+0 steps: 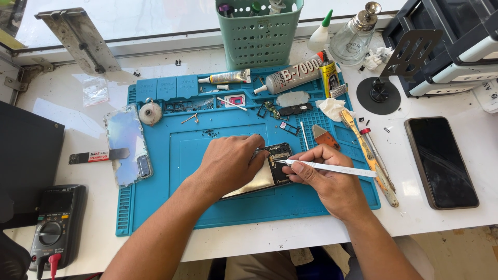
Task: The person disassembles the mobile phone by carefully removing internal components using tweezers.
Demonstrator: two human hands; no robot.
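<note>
My left hand (231, 163) lies flat, fingers together, pressing down on the opened phone (270, 168) at the middle of the blue mat (171, 155). Just right of it, my right hand (324, 176) pinches white tweezers (327, 167), tips touching the phone's circuit board.

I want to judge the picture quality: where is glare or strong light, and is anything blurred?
Head view: bright daylight washes out the window ledge; glare lies on the removed phone back cover; the left hand, right hand and tweezers look sharp; straight edges bend slightly near the frame borders.
</note>
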